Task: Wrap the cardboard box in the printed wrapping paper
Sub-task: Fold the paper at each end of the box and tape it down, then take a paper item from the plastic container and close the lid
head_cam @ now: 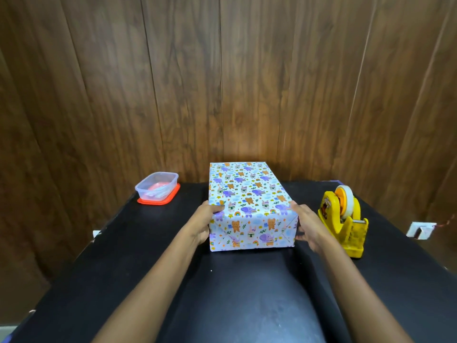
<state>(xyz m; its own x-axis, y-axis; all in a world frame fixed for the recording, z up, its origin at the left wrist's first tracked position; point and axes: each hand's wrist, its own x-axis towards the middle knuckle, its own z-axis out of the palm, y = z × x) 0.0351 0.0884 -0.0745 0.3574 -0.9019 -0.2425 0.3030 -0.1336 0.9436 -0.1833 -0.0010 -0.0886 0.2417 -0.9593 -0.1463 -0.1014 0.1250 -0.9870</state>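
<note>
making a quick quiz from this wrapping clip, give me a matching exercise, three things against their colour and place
Things:
1 box
2 dispenser
3 tub

Descriptions:
a yellow, on the right
b clear, far left
c covered in animal print, middle

Pairs: 1-c, 2-a, 3-b

Perhaps a home, wood-panelled wall [173, 82], black table [138, 256]
</note>
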